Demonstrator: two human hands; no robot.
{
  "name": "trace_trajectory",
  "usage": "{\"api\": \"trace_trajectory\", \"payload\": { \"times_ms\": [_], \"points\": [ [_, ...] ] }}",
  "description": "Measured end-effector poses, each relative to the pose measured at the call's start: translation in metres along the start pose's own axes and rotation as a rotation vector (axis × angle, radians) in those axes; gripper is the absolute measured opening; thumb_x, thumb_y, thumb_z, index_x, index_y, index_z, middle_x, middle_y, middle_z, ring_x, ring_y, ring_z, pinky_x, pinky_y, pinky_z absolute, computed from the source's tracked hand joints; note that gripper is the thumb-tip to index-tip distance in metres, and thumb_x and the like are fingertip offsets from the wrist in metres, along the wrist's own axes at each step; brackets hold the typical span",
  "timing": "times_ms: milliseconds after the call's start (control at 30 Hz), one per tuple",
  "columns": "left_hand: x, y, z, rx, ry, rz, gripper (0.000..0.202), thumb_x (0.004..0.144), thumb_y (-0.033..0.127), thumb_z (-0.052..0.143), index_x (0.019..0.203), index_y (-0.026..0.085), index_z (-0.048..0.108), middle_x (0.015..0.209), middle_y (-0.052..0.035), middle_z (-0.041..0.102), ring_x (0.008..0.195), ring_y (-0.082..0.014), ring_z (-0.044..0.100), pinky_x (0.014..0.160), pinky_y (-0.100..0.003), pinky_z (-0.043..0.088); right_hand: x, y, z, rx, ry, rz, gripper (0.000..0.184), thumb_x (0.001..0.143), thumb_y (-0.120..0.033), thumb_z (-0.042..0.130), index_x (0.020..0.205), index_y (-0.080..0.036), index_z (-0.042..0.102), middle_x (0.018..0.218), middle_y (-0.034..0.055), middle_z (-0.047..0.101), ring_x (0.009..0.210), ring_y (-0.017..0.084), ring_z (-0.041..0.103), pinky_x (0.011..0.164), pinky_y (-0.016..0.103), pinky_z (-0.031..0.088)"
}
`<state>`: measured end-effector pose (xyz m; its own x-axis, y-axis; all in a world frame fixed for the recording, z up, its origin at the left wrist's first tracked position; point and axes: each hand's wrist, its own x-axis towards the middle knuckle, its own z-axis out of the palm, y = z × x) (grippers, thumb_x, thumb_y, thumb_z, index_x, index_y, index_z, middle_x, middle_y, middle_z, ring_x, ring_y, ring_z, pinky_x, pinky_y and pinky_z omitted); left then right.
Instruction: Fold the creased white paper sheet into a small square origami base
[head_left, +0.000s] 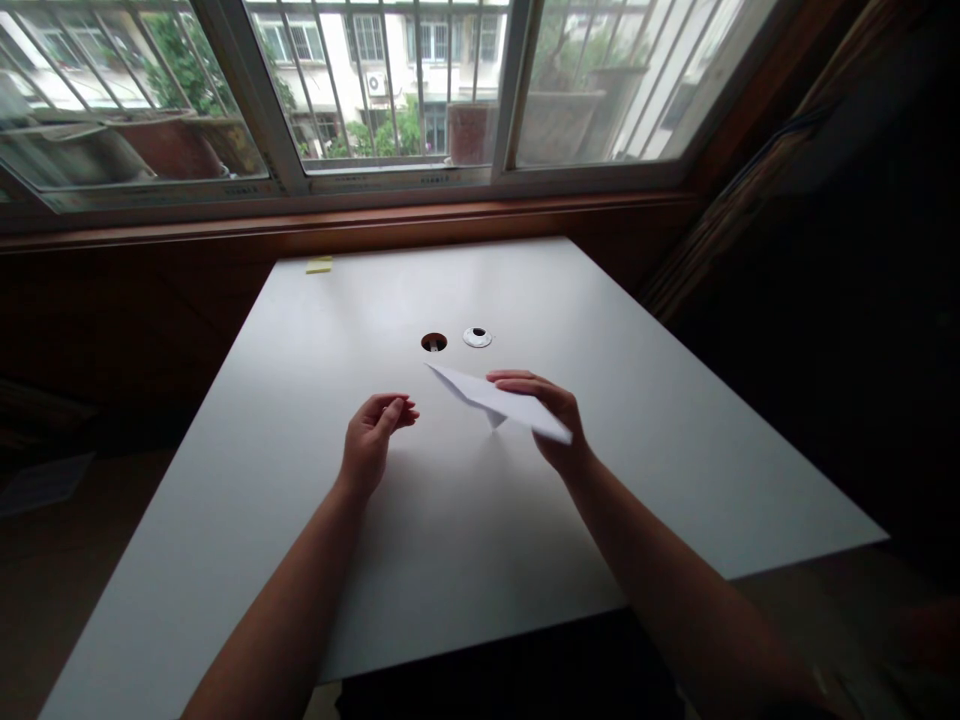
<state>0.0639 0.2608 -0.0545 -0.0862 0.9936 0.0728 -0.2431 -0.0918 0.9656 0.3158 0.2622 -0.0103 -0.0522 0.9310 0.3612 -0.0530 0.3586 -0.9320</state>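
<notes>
A white paper airplane is tilted above the table, its pointed nose toward the upper left and a folded keel showing beneath. My right hand grips it near the back, fingers over the top and the thumb hidden below. To the left, apart from the paper, my left hand hovers over the table with its fingers curled and the thumb against them. Nothing shows in that hand.
The white table has a round hole with a white ring-shaped cap beside it. Yellow sticky notes lie at the far left edge. Beyond stands a barred window with flowerpots outside.
</notes>
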Motion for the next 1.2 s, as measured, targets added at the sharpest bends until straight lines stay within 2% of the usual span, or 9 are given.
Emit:
{"api": "trace_trajectory", "payload": {
  "times_ms": [133, 267, 433, 600, 700, 767, 900, 1033, 1200],
  "points": [
    [0.000, -0.001, 0.000, -0.078, -0.061, -0.052, 0.032, 0.085, 0.044, 0.065, 0.096, 0.015, 0.069, 0.090, -0.0074, 0.071, 0.077, -0.0167, 0.068, 0.074, -0.030, 0.053, 0.004, -0.009, -0.002, -0.231, -0.092, -0.337, 0.015, 0.089, -0.028, 0.064, 0.096, -0.032, 0.077, 0.109, 0.0034, 0.074, 0.114, 0.025, 0.062, 0.102, 0.049, 0.048],
    [0.000, -0.003, 0.002, -0.125, -0.141, -0.108, 0.038, 0.085, 0.051, 0.063, 0.093, 0.014, 0.070, 0.091, -0.0087, 0.071, 0.077, -0.0176, 0.067, 0.073, -0.031, 0.053, -0.001, 0.006, 0.003, -0.470, -0.231, -0.526, 0.023, 0.091, -0.018, 0.061, 0.098, -0.034, 0.076, 0.113, -0.0011, 0.073, 0.123, 0.022, 0.057, 0.112, 0.050, 0.039],
    [0.001, -0.007, 0.000, -0.036, -0.127, -0.112, 0.033, 0.077, 0.041, 0.075, 0.095, 0.013, 0.072, 0.089, -0.0074, 0.072, 0.079, -0.0173, 0.065, 0.076, -0.029, 0.051, -0.013, 0.024, 0.006, -0.661, -0.347, -0.614, 0.032, 0.092, -0.010, 0.056, 0.106, -0.034, 0.072, 0.119, -0.0032, 0.071, 0.130, 0.020, 0.051, 0.117, 0.051, 0.032],
    [0.005, -0.012, -0.004, 0.018, -0.077, -0.086, 0.033, 0.075, 0.039, 0.076, 0.095, 0.013, 0.073, 0.091, -0.0083, 0.073, 0.079, -0.0173, 0.065, 0.074, -0.029, 0.051, -0.018, 0.034, 0.003, -0.768, -0.405, -0.616, 0.041, 0.090, -0.005, 0.052, 0.117, -0.032, 0.067, 0.132, -0.0013, 0.063, 0.138, 0.022, 0.042, 0.116, 0.053, 0.032],
    [0.006, -0.014, -0.007, 0.020, -0.044, -0.059, 0.032, 0.076, 0.039, 0.076, 0.094, 0.013, 0.072, 0.090, -0.0080, 0.072, 0.077, -0.0168, 0.065, 0.074, -0.030, 0.052, -0.018, 0.038, 0.001, -0.768, -0.366, -0.564, 0.044, 0.088, -0.003, 0.051, 0.120, -0.031, 0.066, 0.138, 0.0018, 0.057, 0.139, 0.024, 0.039, 0.113, 0.052, 0.037],
    [0.007, -0.014, -0.008, 0.017, -0.021, -0.038, 0.033, 0.076, 0.039, 0.076, 0.096, 0.013, 0.071, 0.090, -0.0083, 0.073, 0.078, -0.0172, 0.065, 0.075, -0.032, 0.053, -0.019, 0.041, 0.000, -0.752, -0.277, -0.484, 0.041, 0.088, -0.007, 0.053, 0.119, -0.030, 0.065, 0.137, 0.0049, 0.057, 0.134, 0.025, 0.043, 0.110, 0.050, 0.040],
    [0.007, -0.011, -0.006, 0.008, 0.044, 0.011, 0.035, 0.074, 0.037, 0.078, 0.100, 0.015, 0.070, 0.092, -0.0073, 0.073, 0.080, -0.0175, 0.067, 0.075, -0.032, 0.054, -0.021, 0.051, -0.001, -0.624, -0.065, -0.220, 0.024, 0.090, -0.025, 0.057, 0.113, -0.023, 0.064, 0.118, 0.0102, 0.063, 0.112, 0.025, 0.058, 0.098, 0.045, 0.048],
    [0.005, -0.009, -0.003, -0.004, 0.062, 0.017, 0.041, 0.072, 0.037, 0.080, 0.106, 0.018, 0.068, 0.087, -0.0046, 0.073, 0.078, -0.0171, 0.068, 0.074, -0.032, 0.055, -0.021, 0.057, -0.001, -0.446, -0.104, 0.100, 0.030, 0.093, -0.044, 0.054, 0.110, -0.021, 0.061, 0.094, 0.0064, 0.068, 0.081, 0.019, 0.065, 0.074, 0.033, 0.051],
    [0.002, -0.007, 0.000, 0.050, -0.018, 0.011, 0.048, 0.074, 0.036, 0.078, 0.118, 0.020, 0.064, 0.083, -0.0031, 0.072, 0.077, -0.0173, 0.068, 0.075, -0.032, 0.055, -0.021, 0.057, 0.001, -0.399, -0.157, 0.224, 0.037, 0.092, -0.053, 0.052, 0.077, -0.020, 0.059, 0.068, 0.0004, 0.064, 0.063, 0.015, 0.058, 0.063, 0.027, 0.042]
  ]
}}
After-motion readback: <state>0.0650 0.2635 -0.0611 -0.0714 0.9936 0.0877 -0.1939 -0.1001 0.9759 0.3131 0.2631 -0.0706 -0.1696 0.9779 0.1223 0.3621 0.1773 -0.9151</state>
